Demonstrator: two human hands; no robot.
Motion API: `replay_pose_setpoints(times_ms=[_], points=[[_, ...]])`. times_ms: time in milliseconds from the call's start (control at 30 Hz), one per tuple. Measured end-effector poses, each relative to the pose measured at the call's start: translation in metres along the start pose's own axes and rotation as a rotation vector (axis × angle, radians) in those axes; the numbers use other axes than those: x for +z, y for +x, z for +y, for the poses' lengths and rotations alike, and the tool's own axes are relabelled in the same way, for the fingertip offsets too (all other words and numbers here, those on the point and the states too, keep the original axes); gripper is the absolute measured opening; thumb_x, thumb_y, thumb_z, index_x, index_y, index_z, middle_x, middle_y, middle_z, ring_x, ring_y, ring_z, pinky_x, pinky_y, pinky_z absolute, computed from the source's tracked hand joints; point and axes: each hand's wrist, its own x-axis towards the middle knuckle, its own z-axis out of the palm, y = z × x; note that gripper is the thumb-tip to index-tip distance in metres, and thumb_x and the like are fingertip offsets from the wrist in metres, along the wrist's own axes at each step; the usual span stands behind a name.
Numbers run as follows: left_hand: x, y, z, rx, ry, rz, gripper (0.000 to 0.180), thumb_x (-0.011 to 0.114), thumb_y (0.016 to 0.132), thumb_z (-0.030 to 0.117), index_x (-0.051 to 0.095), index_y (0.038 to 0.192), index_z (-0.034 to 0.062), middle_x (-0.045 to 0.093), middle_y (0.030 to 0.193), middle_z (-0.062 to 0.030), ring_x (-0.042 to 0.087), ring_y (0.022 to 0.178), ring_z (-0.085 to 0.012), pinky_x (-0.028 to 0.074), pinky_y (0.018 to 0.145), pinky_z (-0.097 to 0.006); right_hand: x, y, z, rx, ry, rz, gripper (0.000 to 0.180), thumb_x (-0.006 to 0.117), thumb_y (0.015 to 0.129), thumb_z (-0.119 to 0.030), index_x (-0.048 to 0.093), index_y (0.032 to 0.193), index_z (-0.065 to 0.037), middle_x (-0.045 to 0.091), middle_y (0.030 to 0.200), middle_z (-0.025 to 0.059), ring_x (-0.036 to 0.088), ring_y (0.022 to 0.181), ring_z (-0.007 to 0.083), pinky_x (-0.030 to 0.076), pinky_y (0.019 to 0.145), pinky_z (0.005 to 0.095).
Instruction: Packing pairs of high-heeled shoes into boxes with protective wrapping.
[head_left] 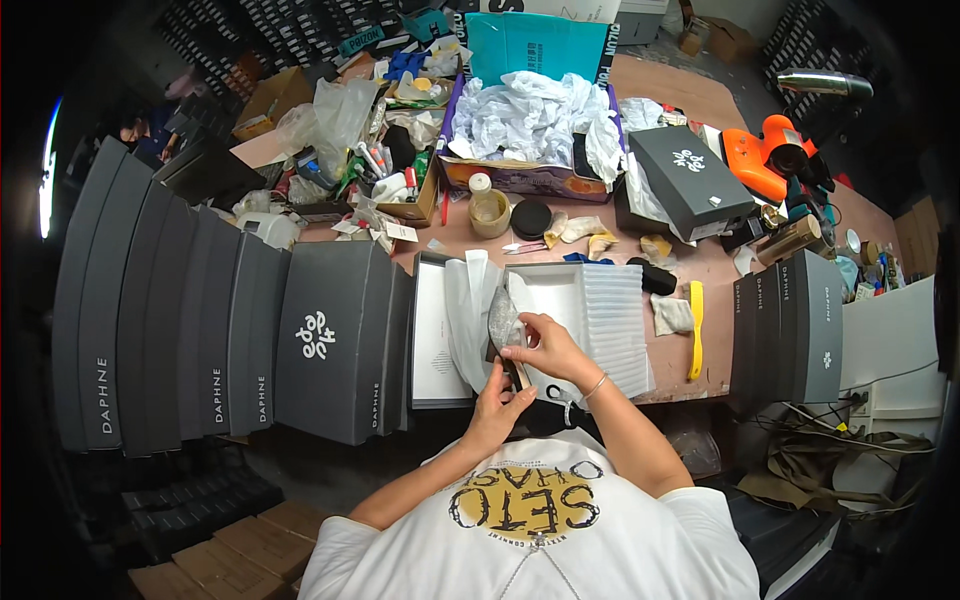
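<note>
Both my hands are on a glittery silver-grey shoe (503, 316), held above an opened shoe box (428, 398). My left hand (494, 406) grips its near end, where a dark and tan part shows. From the right, my right hand (552, 352) pinches the shoe's side with thumb and fingers. White tissue paper (468, 315) stands up in the box just left of the shoe. Beyond my right hand lies a white box part (550, 283), with a ribbed translucent padding sheet (613, 320) over its right side.
Grey shoe boxes (335, 340) stand in a row at left; more boxes (808, 325) stand at right. A yellow strip-like tool (695, 330) and a cloth (672, 314) lie right of the padding. Behind are a jar (489, 212), a carton of crumpled paper (540, 179) and an orange device (755, 165).
</note>
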Motion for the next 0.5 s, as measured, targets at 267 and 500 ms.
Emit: replay_pose_setpoints(times_ms=[267,500], points=[[0.001,0.001,0.026,-0.09,0.15,-0.04,0.088,0.065,0.086,0.008,0.003,0.147,-0.0035,0.042,0.133,-0.0236,0.056,0.103,-0.0155,0.046,0.09,-0.027,-0.005,-0.009,-0.013,-0.166,-0.117,0.066,0.058,0.079,0.069,-0.039,0.06,0.102,0.004,0.064,0.088,0.0209,0.064,0.082,0.0286,0.049,0.07,0.0359],[-0.035,0.002,0.008,-0.236,-0.536,0.182,0.048,0.061,0.083,0.021,0.049,0.124,-0.0008,0.06,0.11,-0.0102,0.062,0.092,-0.0161,0.052,0.082,-0.03,-0.028,0.015,0.032,-0.173,-0.411,0.272,0.045,0.073,0.077,-0.033,0.062,0.103,0.002,0.065,0.088,0.0191,0.063,0.076,0.0273,0.049,0.067,0.0337]])
